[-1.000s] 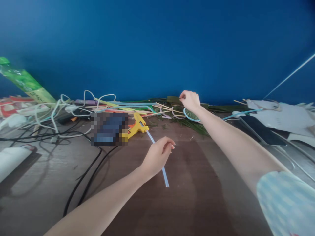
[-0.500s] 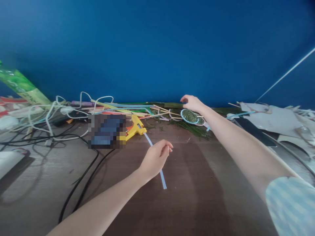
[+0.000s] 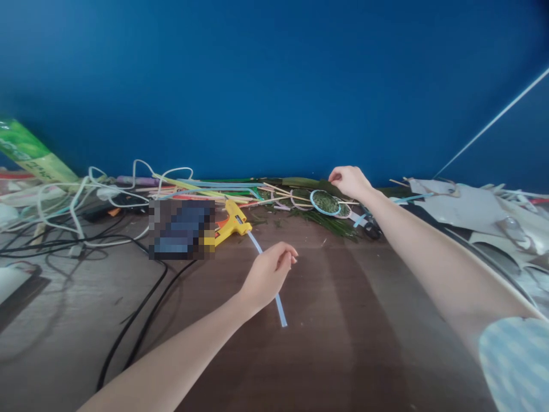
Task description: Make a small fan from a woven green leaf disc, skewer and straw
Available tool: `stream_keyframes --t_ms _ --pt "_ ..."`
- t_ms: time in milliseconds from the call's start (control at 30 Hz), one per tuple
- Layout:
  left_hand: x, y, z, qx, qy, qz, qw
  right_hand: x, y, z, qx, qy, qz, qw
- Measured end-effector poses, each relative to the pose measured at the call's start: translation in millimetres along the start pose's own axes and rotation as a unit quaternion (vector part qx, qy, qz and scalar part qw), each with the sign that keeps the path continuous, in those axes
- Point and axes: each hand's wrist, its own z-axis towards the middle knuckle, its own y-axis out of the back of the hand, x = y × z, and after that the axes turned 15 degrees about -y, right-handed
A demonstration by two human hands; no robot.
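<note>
My left hand (image 3: 270, 273) is closed in a pinch on a pale blue straw (image 3: 279, 306) that slants from the yellow glue gun (image 3: 229, 223) down toward me over the brown tabletop (image 3: 326, 343). My right hand (image 3: 349, 181) reaches to the back of the table, fingers curled near the wall, just right of a blue-rimmed ring filled with green bits (image 3: 325, 202). What those fingers hold, if anything, I cannot make out. A second smaller ring (image 3: 343, 210) lies beside it, on a heap of green needles (image 3: 332, 222).
A pile of coloured straws and sticks (image 3: 214, 187) runs along the blue wall. White cables (image 3: 107, 189) and black cables (image 3: 141, 309) cross the left side. A green packet (image 3: 30, 154) leans at far left. White sheets and dark flat pieces (image 3: 472, 212) fill the right.
My right hand let go of the blue-rimmed ring, which now lies on the table, and moved right along the back. My left hand kept its pinch on the straw.
</note>
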Motion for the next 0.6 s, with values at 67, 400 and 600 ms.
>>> stream_keyframes --t_ms 67,400,600 --pt "-0.3 0.1 0.0 -0.004 0.001 -0.005 1.000 1.0 7.5 -0.3 -0.006 -0.005 0.010 1.000" --pt "9.9 -1.7 3.3 -0.096 0.037 -0.171 0.980 39.4 45.2 -70.1 -0.076 0.120 0.189 0.972" --pt "11.6 1.0 9.6 -0.137 0.080 -0.303 0.940 67.0 3.8 -163.4 -0.058 0.259 0.285 0.921"
